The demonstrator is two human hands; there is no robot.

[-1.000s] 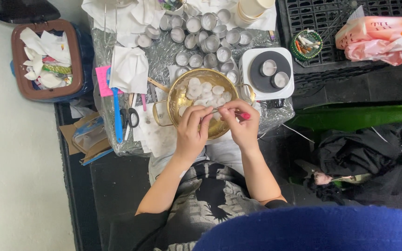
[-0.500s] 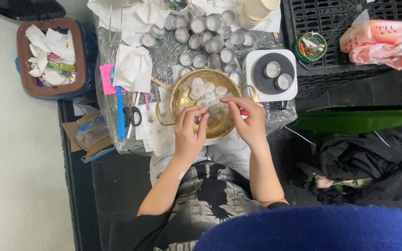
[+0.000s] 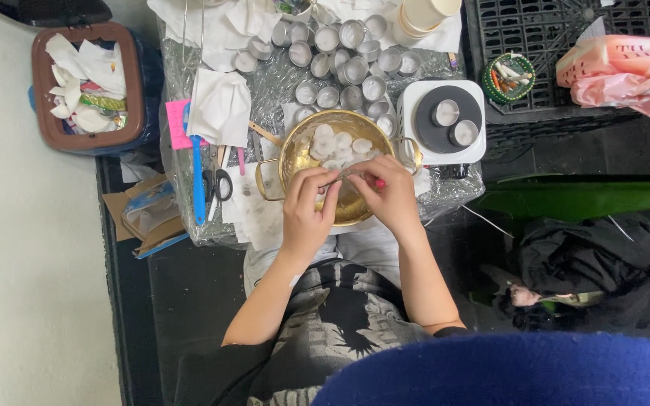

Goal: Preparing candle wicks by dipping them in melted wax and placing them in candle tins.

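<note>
Hands meet over the brass bowl (image 3: 295, 154) at table centre. Left hand (image 3: 306, 214) pinches a small white piece; right hand (image 3: 389, 197) grips a thin tool with a red tip, fingers narrow. Advice: keep work above the bowl; metal cups (image 3: 344, 71) crowd twelve o'clock.

Small home craft workshop, I'd say: my low foil-covered table (image 3: 445, 197) crowded with small round metal cups (image 3: 344, 74), a white hot plate (image 3: 443, 120), blue-handled scissors (image 3: 222, 183), a brown waste bin of paper scraps (image 3: 88, 86), black plastic crates (image 3: 543, 53).
</note>
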